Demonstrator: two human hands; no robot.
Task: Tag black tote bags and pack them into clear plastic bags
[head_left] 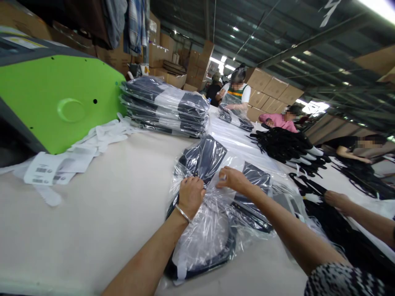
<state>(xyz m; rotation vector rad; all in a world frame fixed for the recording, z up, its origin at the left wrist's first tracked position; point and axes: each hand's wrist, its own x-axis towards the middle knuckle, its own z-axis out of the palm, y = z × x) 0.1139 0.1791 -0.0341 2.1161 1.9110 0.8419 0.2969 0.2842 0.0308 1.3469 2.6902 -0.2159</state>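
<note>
Both hands are on the bag point(210, 222): clear plastic with a dark garment point(205, 158) inside, lying flat on the table point(92, 222) on the near side of the stack point(166, 107) of bagged garments. Its long axis runs from the person out towards the stack, and the far end points at the stack's right corner. The left hand point(191, 195) is curled into a fist with a bunch of plastic crumpled in its grip and a bangle point(182, 213) on the wrist. The right hand point(233, 179) sits just beside it, thumb and fingertips pinched on the film, the other fingers half folded.

Left of the stack is the green panel point(61, 98), with white labels point(61, 164) spilling below it. Right of the stack lie black hangers point(286, 144). Nearer than those is a co-worker's hand point(338, 200); I cannot tell how far open it is.
</note>
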